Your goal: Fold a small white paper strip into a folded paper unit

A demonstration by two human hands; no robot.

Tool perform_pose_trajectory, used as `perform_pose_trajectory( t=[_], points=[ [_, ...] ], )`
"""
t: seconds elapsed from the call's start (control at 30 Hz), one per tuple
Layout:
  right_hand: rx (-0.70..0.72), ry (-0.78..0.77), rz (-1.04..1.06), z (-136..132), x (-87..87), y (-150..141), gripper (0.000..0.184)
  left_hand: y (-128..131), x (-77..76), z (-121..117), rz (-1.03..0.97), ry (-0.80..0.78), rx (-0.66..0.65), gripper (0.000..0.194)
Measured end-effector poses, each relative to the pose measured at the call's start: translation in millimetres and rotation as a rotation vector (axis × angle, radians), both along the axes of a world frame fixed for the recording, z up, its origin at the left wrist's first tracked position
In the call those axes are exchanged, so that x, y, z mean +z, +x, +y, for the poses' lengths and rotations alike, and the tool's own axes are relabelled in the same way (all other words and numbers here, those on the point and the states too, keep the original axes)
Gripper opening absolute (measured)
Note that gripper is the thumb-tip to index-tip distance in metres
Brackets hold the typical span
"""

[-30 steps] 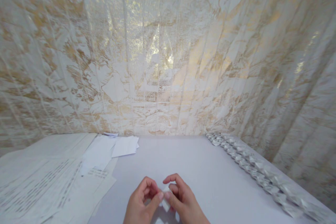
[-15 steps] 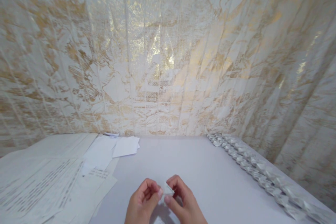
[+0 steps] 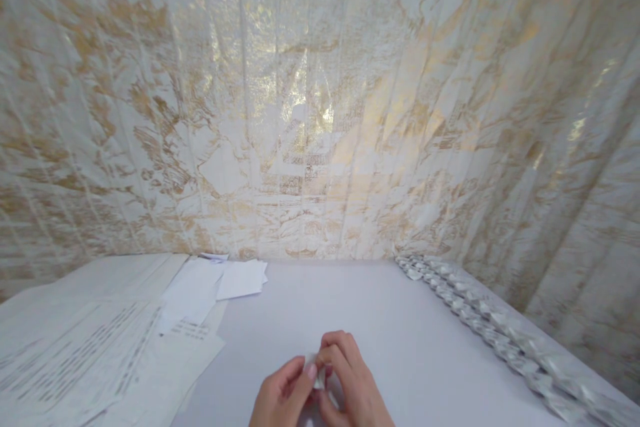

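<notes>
Small white paper piece (image 3: 319, 382), one, seemingly part-folded: between both hands, left hand (image 3: 280, 392) pinching, right hand (image 3: 354, 381) touching (cannot tell if pinching); folded-paper chains (image 3: 517, 361), assembled, right; paper slips (image 3: 242, 279), unfolded, left

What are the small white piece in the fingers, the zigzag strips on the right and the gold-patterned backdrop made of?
Small white piece: probably matte paper; thin-looking, though fingers partly hide it. Zigzag strips: perhaps folded paper or foil-like sheet; greyish, slightly shiny facets. Backdrop: likely fabric with shiny gold patterning; vertical folds and bright glints show.
</notes>
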State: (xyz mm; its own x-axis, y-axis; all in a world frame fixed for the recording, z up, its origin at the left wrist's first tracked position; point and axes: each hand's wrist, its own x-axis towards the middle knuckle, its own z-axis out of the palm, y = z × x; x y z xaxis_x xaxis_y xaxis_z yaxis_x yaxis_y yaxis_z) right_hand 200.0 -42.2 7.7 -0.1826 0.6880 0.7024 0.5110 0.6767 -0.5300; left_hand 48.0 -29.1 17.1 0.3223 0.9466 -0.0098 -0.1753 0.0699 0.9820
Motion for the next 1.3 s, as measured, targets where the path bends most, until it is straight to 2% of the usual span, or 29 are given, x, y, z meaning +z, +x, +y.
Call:
perform_pose_trajectory(
  t=[0.13,0.23,0.37,0.47,0.5,0.63,0.73,0.87,0.97,1.13,1.3],
  points=[
    [0.103,-0.087,0.070,-0.2,7.6,-0.3,0.057,-6.4,0.1,11.1,-0.035,-0.077,-0.035,0.059],
    [0.145,-0.137,0.106,-0.2,8.6,2.1,0.056,-9.3,3.2,14.8,-0.036,-0.074,-0.084,0.057],
    [0.135,-0.170,0.124,0.8,6.6,5.1,0.041,-8.6,5.6,14.2,-0.039,-0.102,-0.103,0.055],
    [0.126,-0.204,0.155,1.4,9.1,7.1,0.012,-7.4,5.8,12.8,-0.038,-0.113,-0.118,0.055],
    [0.127,-0.227,0.179,1.5,10.3,7.5,0.007,-7.3,5.9,12.3,-0.032,-0.109,-0.136,0.054],
    [0.129,-0.351,0.314,1.7,11.8,6.5,0.041,-8.5,7.5,10.9,-0.022,-0.095,-0.192,0.056],
    [0.118,-0.464,0.438,2.5,7.6,4.6,0.051,-9.2,8.7,10.1,0.010,-0.072,-0.222,0.060],
    [0.137,-0.590,0.580,4.6,2.4,4.3,0.053,-8.0,8.3,8.9,0.082,-0.003,-0.258,0.067],
    [0.163,-0.602,0.611,5.6,3.1,4.4,0.053,-6.0,4.6,9.3,0.109,0.054,-0.267,0.064],
    [0.180,-0.613,0.642,5.4,6.1,1.2,0.053,-4.4,-4.1,12.0,0.103,0.059,-0.269,0.061],
    [0.222,-0.592,0.667,4.6,7.1,-0.9,0.047,-5.6,-2.6,11.3,0.117,0.047,-0.268,0.063]
  ],
)
